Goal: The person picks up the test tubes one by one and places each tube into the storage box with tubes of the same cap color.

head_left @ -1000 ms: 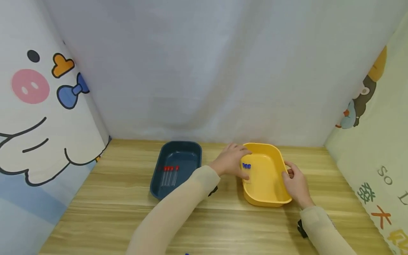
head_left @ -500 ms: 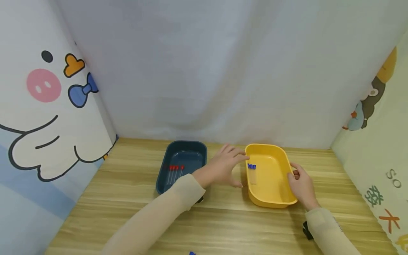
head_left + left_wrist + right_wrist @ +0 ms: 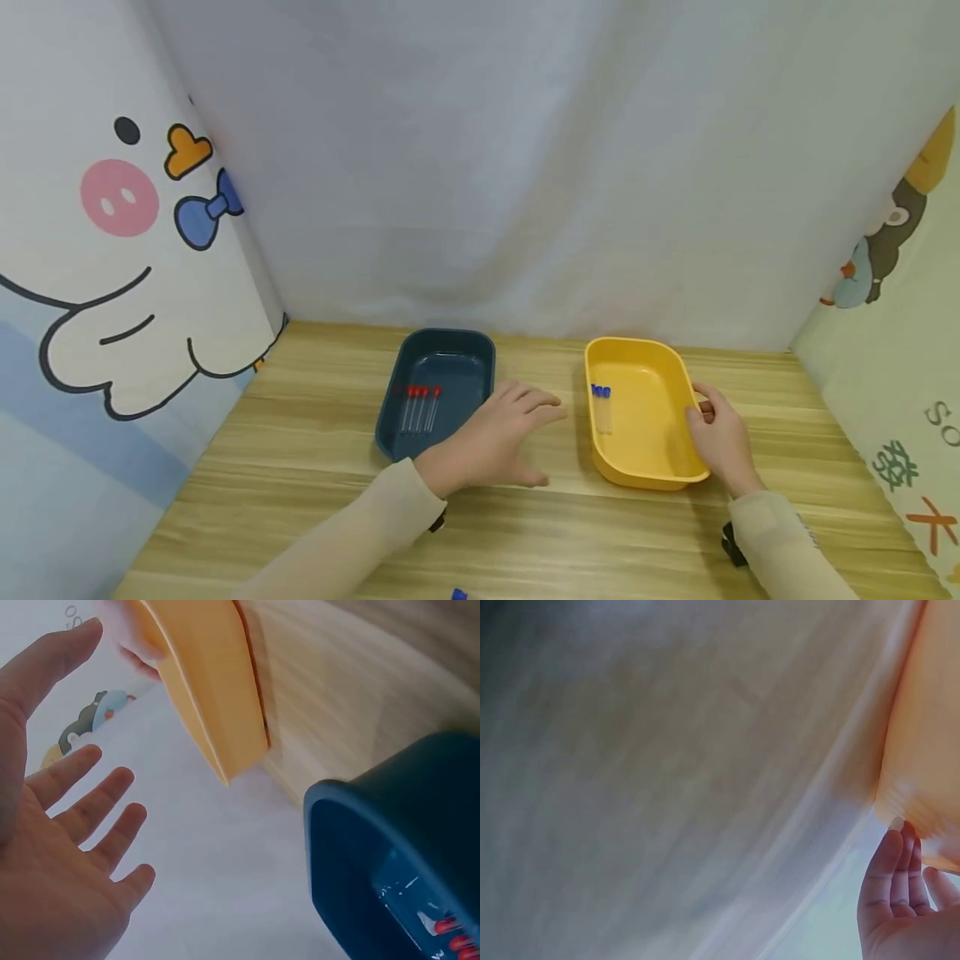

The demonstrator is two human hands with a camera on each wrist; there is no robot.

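Observation:
My left hand [image 3: 487,442], thumb and fingers spread, hovers between the two trays and holds nothing. The left wrist view shows its bare palm [image 3: 56,885]. With my right hand [image 3: 723,442] I grip the right side of a yellow tray [image 3: 648,433], fingers against its outer wall and thumb at the rim. Inside it, by the left wall, lie 3 clear tubes [image 3: 603,412] with blue caps. To the left stands a dark blue tray [image 3: 453,367]. Several clear tubes with red caps [image 3: 424,392] lie in it side by side. My left hand overlaps its lower right corner.
A blue cap [image 3: 459,594] shows at the bottom edge of the head view. Both trays stand on a wooden table [image 3: 525,533]. Behind them hangs a pale curtain [image 3: 465,167], with printed cartoon panels at the left and right.
My left hand has drawn back from the yellow tray's left rim, leftward and nearer to me. My right hand keeps its grip on the tray. The head view has shifted slightly.

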